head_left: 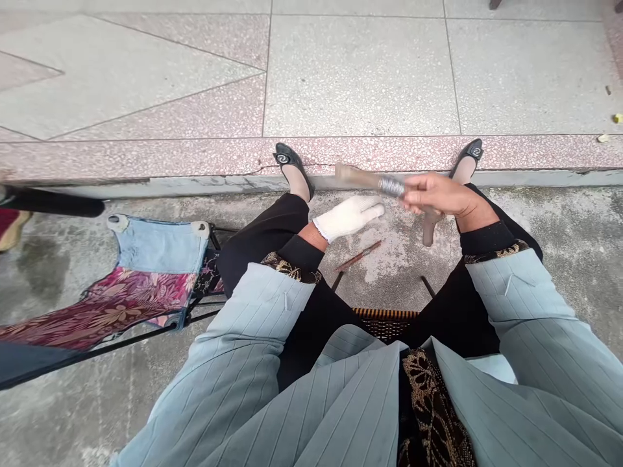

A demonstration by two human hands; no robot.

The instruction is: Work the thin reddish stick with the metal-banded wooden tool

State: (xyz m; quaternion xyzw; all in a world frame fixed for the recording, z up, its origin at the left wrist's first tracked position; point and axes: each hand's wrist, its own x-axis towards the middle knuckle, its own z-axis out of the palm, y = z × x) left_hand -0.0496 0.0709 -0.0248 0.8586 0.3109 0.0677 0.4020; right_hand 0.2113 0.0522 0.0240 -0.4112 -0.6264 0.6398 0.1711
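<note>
My left hand (351, 217) wears a white knit glove and hovers over the ground between my knees. Its fingers point right, loosely bent, and nothing shows in them; the palm side is hidden. My right hand (435, 194) is bare and closed round a tan wooden-looking stick (359, 176) with silver wire wound round it near my fingers. The stick's far end is blurred and points left, above the glove. A brownish piece (429, 228) shows below my right hand; what it is I cannot make out. On the concrete beneath lies a thin reddish-brown stick-like tool (359, 257).
A folding chair (160, 243) with denim and floral cloth stands at my left. The black bar (53, 201) juts in at the left edge. Ahead, a low step (219, 185) leads to terrazzo tiles. My feet rest on its edge; a woven seat (387, 321) is under me.
</note>
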